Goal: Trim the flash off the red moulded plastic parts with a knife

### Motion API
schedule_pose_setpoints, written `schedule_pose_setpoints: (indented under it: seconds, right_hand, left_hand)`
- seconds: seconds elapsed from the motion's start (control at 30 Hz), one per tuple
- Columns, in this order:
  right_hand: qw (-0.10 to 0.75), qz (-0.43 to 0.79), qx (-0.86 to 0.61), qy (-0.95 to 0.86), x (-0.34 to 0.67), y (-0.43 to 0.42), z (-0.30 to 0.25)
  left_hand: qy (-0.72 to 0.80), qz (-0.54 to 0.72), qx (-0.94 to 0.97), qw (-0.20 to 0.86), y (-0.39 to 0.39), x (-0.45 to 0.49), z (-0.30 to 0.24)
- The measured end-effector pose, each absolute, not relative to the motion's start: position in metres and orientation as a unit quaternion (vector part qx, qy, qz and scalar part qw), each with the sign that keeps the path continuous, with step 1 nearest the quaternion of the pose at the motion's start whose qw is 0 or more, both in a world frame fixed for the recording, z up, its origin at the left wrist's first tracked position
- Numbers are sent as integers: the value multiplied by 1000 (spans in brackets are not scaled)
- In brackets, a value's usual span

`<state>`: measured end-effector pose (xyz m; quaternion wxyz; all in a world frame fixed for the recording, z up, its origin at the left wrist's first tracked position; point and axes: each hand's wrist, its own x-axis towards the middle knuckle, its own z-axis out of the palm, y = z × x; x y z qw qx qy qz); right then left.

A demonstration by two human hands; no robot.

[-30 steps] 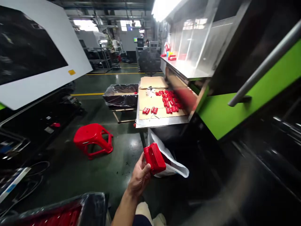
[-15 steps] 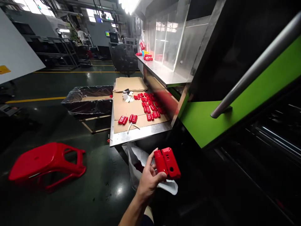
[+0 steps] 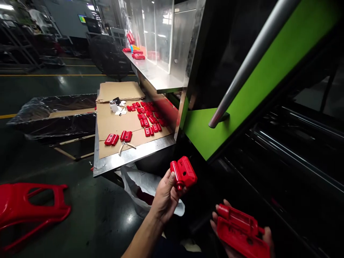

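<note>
1. A person is standing by a steel table (image 3: 129, 157) in a workshop. The head camera is looking down at two bare hands.
2. Judging by the layout, much is already done. Rows of red parts (image 3: 147, 118) are lying on cardboard (image 3: 113, 122) that is covering the table. Two more pairs (image 3: 118, 138) are sitting apart near the front edge, just beside cutters (image 3: 125, 146).
3. Two pieces are not yet on the table. Both are being held in the air, below and in front of its near edge.
4. The left hand (image 3: 163, 195) is lifting a small red part (image 3: 184, 172) towards the table's corner. Its fingers (image 3: 170, 179) are curling half closed around the part's left end, thumb on the near side, gripping it firmly.
5. The right hand (image 3: 214, 225) is showing at the bottom edge, palm up. It is cradling a long red part (image 3: 242, 233) that is lying flat across it. The fingers are bending loosely around the part's ends, and the part is hiding most of the hand.
6. A white bag (image 3: 139, 182) is hanging under the table, behind the left hand. A red stool (image 3: 29, 208) is lying tipped on the floor, far left. A green machine panel (image 3: 204, 132) is rising on the right.
</note>
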<state>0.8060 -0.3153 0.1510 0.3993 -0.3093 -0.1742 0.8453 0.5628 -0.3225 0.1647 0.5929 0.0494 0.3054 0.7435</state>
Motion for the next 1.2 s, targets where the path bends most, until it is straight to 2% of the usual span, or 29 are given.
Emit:
schedule_pose_setpoints:
  seconds: [0.1,0.3,0.47,0.7,0.97,1.2]
  right_hand:
    - [399,847,-294,-194,827,-302,157]
    - [397,870,-292,-40,873,-276,145]
    - [363,881,-304,12,897,-258,149]
    - [403,880,-253,10,908,-239,169]
    - [466,866,-169,-57,906,-225,178]
    - [498,846,-146,-125,890,-214,181]
  left_hand:
    - [328,757,-12,565,-318,592,168]
    - [368,772,-100,509,-310,656,177]
    - [386,774,-130,484,-300,704,182]
    - [385,740,-129,536,-293,740,185]
    - [398,704,-38,587,-281,718,172]
    - [244,683,52,686,-267,688,160]
